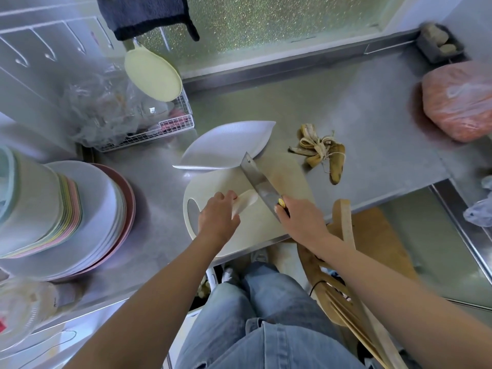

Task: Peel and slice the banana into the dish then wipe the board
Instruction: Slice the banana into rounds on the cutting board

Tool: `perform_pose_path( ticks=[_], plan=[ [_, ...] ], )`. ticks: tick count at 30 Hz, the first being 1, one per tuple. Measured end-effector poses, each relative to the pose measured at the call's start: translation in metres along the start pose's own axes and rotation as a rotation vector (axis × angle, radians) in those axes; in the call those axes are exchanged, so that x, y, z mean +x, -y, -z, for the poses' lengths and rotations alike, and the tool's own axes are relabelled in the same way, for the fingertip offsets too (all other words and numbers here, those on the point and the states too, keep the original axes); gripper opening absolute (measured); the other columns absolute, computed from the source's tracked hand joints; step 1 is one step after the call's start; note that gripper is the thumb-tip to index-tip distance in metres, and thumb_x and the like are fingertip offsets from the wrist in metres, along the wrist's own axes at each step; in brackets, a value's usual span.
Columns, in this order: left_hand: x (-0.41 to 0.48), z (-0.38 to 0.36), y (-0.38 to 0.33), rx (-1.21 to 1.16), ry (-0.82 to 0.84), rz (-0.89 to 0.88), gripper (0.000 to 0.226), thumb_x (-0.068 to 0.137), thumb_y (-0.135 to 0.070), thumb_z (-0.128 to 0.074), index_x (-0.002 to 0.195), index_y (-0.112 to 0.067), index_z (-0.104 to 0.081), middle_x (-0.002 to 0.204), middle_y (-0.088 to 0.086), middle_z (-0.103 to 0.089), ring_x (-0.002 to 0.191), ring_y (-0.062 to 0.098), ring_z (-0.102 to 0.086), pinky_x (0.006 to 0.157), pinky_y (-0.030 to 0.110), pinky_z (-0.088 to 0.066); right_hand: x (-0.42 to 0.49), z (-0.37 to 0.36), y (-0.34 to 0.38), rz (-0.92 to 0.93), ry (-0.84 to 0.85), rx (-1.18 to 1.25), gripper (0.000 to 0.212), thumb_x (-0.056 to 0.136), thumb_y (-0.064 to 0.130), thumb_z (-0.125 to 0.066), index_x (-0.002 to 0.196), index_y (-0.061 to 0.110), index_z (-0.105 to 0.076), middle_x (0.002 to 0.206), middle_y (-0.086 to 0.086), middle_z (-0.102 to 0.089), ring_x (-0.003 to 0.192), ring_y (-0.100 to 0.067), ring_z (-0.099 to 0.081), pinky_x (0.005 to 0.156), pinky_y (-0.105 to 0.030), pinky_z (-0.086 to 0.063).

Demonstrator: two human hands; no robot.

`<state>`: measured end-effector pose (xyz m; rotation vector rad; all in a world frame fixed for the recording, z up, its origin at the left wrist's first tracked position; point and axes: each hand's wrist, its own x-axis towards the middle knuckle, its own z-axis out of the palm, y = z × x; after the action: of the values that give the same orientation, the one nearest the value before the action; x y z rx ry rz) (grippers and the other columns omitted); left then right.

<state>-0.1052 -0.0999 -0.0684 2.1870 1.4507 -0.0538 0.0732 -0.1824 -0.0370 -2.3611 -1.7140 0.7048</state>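
A peeled pale banana lies on the cream cutting board at the steel counter's front edge. My left hand presses down on the banana's near end. My right hand grips the yellow handle of a cleaver, whose blade slants across the board just right of the banana's tip. A white leaf-shaped dish sits behind the board, its edge overlapping the board's rim. The brown-spotted banana peel lies on the counter to the right.
A stack of plates stands at the left. A wire rack with plastic bags sits behind it. A pink plastic bag lies at the far right. A wooden chair stands below the counter edge. A dark towel hangs above.
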Motion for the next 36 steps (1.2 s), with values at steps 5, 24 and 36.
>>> perform_pose_path(
  ticks=[5,24,36],
  plan=[
    [0.002,-0.002,-0.006,0.020,0.002,-0.069,0.051,0.092,-0.032,-0.060,0.139,-0.032,-0.040,0.121,0.002,-0.054,0.109,0.023,-0.052,0.080,0.034,-0.047,0.001,0.002,0.002,-0.011,0.022,0.003,0.022,0.099,0.032,-0.039,0.083,0.018,-0.044,0.076,-0.008,-0.060,0.071,-0.026,-0.057,0.062,-0.037,-0.045],
    [-0.003,-0.007,0.008,-0.067,-0.035,-0.054,0.044,0.090,-0.024,-0.061,0.132,-0.032,-0.052,0.111,0.003,-0.057,0.100,0.023,-0.056,0.078,0.034,-0.048,0.001,-0.008,0.012,-0.005,0.064,-0.050,0.021,0.100,0.030,-0.038,0.083,0.020,-0.040,0.071,-0.001,-0.049,0.066,-0.021,-0.046,0.060,-0.030,-0.031],
    [-0.005,-0.009,0.008,-0.093,-0.046,-0.050,0.044,0.089,-0.028,-0.062,0.132,-0.034,-0.052,0.112,0.002,-0.058,0.100,0.023,-0.057,0.080,0.035,-0.050,-0.004,-0.004,0.008,0.034,-0.031,-0.008,0.022,0.099,0.030,-0.039,0.084,0.017,-0.047,0.067,-0.005,-0.055,0.065,-0.026,-0.055,0.057,-0.038,-0.044]
  ],
)
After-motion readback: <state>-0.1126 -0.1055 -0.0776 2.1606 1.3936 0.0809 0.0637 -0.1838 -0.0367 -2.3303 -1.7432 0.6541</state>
